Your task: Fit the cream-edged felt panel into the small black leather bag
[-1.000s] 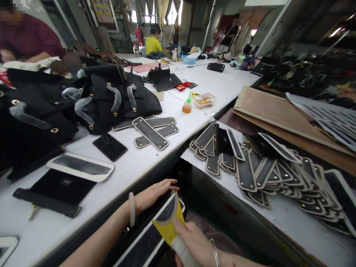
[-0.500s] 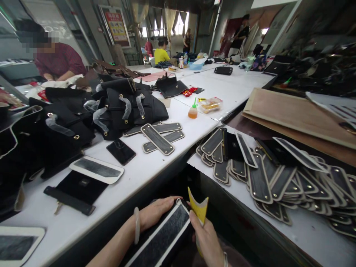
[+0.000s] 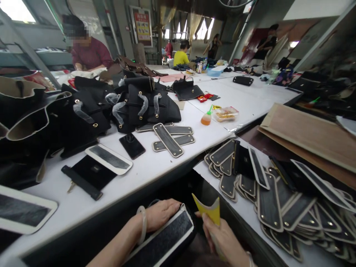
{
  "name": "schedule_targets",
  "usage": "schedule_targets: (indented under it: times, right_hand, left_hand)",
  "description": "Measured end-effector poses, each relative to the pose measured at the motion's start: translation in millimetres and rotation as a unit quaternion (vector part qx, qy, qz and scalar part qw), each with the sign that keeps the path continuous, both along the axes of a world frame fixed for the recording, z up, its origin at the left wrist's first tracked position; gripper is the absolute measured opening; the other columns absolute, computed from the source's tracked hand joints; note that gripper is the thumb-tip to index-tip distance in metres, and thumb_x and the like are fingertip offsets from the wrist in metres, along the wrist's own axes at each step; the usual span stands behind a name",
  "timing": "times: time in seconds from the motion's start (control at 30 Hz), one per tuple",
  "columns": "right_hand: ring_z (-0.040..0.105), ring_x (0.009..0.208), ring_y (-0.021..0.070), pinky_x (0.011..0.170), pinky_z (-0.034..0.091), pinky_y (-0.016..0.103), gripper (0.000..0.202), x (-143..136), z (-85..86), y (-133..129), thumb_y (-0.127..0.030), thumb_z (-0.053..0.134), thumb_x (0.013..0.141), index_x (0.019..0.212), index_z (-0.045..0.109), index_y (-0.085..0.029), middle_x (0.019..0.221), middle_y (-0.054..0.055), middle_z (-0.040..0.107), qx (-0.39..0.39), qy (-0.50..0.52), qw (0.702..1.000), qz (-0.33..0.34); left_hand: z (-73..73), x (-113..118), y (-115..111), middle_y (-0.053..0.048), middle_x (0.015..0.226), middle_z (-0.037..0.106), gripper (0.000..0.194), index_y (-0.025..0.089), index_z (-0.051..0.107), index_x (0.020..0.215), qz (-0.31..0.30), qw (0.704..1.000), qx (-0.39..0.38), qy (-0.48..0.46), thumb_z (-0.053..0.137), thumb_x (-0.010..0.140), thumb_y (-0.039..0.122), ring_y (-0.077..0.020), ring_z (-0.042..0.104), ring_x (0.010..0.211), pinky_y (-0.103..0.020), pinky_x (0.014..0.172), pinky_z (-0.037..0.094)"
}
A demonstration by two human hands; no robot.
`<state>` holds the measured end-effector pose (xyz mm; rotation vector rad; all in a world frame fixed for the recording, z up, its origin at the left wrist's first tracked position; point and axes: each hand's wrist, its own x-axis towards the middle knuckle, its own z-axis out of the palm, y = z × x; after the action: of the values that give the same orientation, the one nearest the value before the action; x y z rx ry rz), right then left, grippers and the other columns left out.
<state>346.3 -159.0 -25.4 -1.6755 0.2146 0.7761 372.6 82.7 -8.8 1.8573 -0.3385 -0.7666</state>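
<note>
A black bag piece [image 3: 164,237] with a dark panel and white borders lies tilted at the lower middle, its lower end out of frame. My left hand [image 3: 162,214] wraps over its left side, fingers together near the far corner; the fingertips are partly hidden. To the right, apart from the bag, my right hand [image 3: 219,235] is closed around a flat yellow tool [image 3: 210,210] with a notched, concave end pointing up. The tool's lower part runs behind the fingers.
Black bags [image 3: 144,104] with plastic-wrapped handles crowd the left table. A phone [image 3: 132,145], a glue bottle [image 3: 206,118] and riveted strips [image 3: 168,140] lie there too. More strips [image 3: 268,204] are heaped on the right table. A person [image 3: 90,53] works at the far left.
My right hand, with the yellow tool, has moved right, away from the bag's edge. My left hand stays on the bag. The camera view has turned left.
</note>
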Motion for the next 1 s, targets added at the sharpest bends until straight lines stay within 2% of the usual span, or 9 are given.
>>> schedule_targets:
  times: [0.07, 0.13, 0.23, 0.37, 0.5, 0.6, 0.73, 0.87, 1.0]
  right_hand:
    - [0.038, 0.028, 0.0098, 0.031, 0.037, 0.022, 0.073, 19, 13.7, -13, -0.08, 0.041, 0.076, 0.083, 0.062, -0.011, 0.041, -0.004, 0.046, 0.004, 0.097, 0.989, 0.114]
    - [0.041, 0.026, 0.0104, 0.03, 0.034, 0.02, 0.066, 39, 21.6, -18, -0.074, 0.037, 0.082, 0.077, 0.061, -0.012, 0.039, -0.002, 0.047, -0.027, 0.139, 0.95, 0.277]
    - [0.059, 0.044, 0.0141, 0.039, 0.04, 0.02, 0.048, 70, 25.5, -12, -0.059, 0.045, 0.086, 0.087, 0.063, -0.014, 0.058, 0.002, 0.063, -0.166, -0.031, 0.876, 0.453]
    - [0.067, 0.072, 0.0233, 0.057, 0.042, 0.027, 0.043, 105, 33.3, 8, -0.05, 0.044, 0.09, 0.079, 0.065, -0.015, 0.076, 0.009, 0.071, -0.294, -0.266, 0.797, 0.456]
    - [0.067, 0.074, 0.0277, 0.061, 0.035, 0.033, 0.055, 126, 42.4, 34, -0.05, 0.031, 0.096, 0.073, 0.067, -0.015, 0.076, 0.015, 0.072, -0.319, -0.409, 0.695, 0.497]
    - [0.068, 0.07, 0.0259, 0.057, 0.031, 0.031, 0.056, 135, 42.5, 51, -0.049, 0.03, 0.097, 0.074, 0.069, -0.015, 0.076, 0.015, 0.072, -0.305, -0.466, 0.628, 0.544]
    - [0.068, 0.064, 0.0244, 0.053, 0.029, 0.03, 0.057, 144, 38.6, 62, -0.049, 0.028, 0.097, 0.074, 0.069, -0.016, 0.072, 0.013, 0.073, -0.294, -0.508, 0.565, 0.58]
    - [0.069, 0.063, 0.0245, 0.052, 0.032, 0.029, 0.057, 147, 37.5, 66, -0.047, 0.027, 0.098, 0.072, 0.069, -0.017, 0.07, 0.011, 0.073, -0.29, -0.525, 0.531, 0.599]
    - [0.07, 0.063, 0.0257, 0.052, 0.035, 0.03, 0.057, 144, 38.7, 67, -0.046, 0.027, 0.099, 0.074, 0.069, -0.018, 0.07, 0.011, 0.073, -0.294, -0.526, 0.517, 0.608]
  left_hand:
    - [-1.0, -1, 0, -0.006, 0.117, 0.066, 0.057, 0.02, 0.065, 0.116, 0.014, 1.0, 0.007, -0.004, 0.028, 0.095, 0.058, -0.0222, 0.058, 0.106, -0.031, 0.098, 0.039]
    - [-0.9, -2, 0, -0.008, 0.117, 0.066, 0.054, 0.019, 0.065, 0.116, 0.023, 1.0, 0.009, -0.003, 0.031, 0.095, 0.055, -0.0226, 0.058, 0.107, -0.031, 0.097, 0.039]
    - [-1.7, -5, 0, -0.008, 0.113, 0.066, 0.048, 0.018, 0.061, 0.12, 0.054, 0.998, 0.02, 0.004, 0.037, 0.094, 0.051, -0.0227, 0.059, 0.103, -0.032, 0.093, 0.041]
    - [-8.6, -10, -1, 0.0, 0.078, 0.06, 0.064, 0.015, 0.029, 0.145, 0.103, 0.994, 0.016, 0.027, 0.043, 0.091, 0.046, -0.0171, 0.053, 0.07, -0.028, 0.066, 0.041]
    - [-13.3, -12, -1, 0.007, 0.064, 0.049, 0.085, 0.017, -0.011, 0.15, 0.141, 0.988, -0.034, 0.056, 0.046, 0.091, 0.04, -0.0144, 0.043, 0.058, -0.026, 0.059, 0.036]
    - [-10.1, -11, 0, 0.004, 0.072, 0.059, 0.078, 0.022, 0.003, 0.152, 0.146, 0.989, -0.003, 0.036, 0.048, 0.09, 0.04, -0.0169, 0.052, 0.066, -0.028, 0.066, 0.041]
    - [-0.5, -8, 1, 0.0, 0.106, 0.07, 0.059, 0.03, 0.034, 0.146, 0.123, 0.992, 0.024, 0.002, 0.048, 0.09, 0.041, -0.0219, 0.062, 0.092, -0.03, 0.086, 0.044]
    - [8.4, -5, 0, 0.001, 0.116, 0.069, 0.049, 0.032, 0.042, 0.142, 0.103, 0.994, 0.023, -0.011, 0.045, 0.093, 0.039, -0.0214, 0.063, 0.101, -0.028, 0.089, 0.044]
    - [11.9, -5, -2, 0.0, 0.106, 0.071, 0.041, 0.03, 0.053, 0.133, 0.087, 0.995, 0.042, -0.031, 0.041, 0.095, 0.039, -0.0202, 0.065, 0.092, -0.025, 0.08, 0.045]
